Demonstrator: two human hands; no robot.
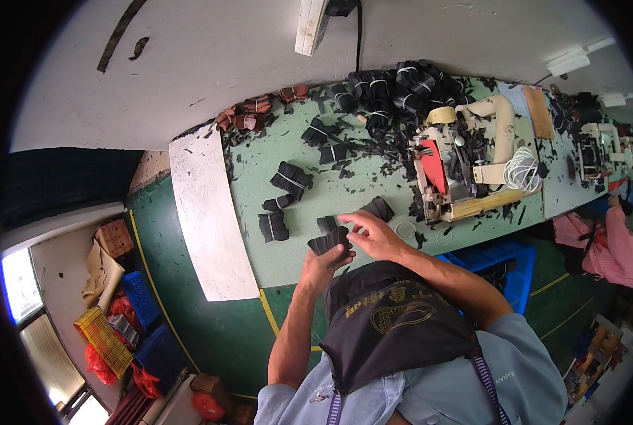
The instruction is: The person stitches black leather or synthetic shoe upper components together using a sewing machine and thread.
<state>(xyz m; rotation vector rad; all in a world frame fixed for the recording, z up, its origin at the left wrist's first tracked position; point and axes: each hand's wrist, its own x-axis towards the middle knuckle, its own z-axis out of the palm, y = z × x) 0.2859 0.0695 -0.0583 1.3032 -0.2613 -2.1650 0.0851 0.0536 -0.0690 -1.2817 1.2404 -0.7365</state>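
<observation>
1. While the cream machine [504,131] stands on the green table [359,180], the person's left hand [320,268] is at the table's near edge, to the machine's left, gripping a stack of black pieces [323,243] between thumb and fingers.
2. The right hand [374,237] lies between that stack and the machine, its fingers partly curled at the stack's edge; whether they pinch a piece, I cannot tell.
3. The stack is therefore left of the machine and nearer the person than it; just beyond the stack is a small black piece [326,224].
4. A dark bundle [379,209] sits beside the right hand, on the machine's left.
5. Farther left of the machine, black bundles [292,180] lie scattered, some bound with pale bands.
6. Behind the machine and to its left rises a heap of black bundles [401,88].
7. Well apart from the machine, at far left, are reddish-brown bundles [249,117] and a long white board [207,212].
8. A coil of white cord [522,170] rests at the machine's right side.
</observation>
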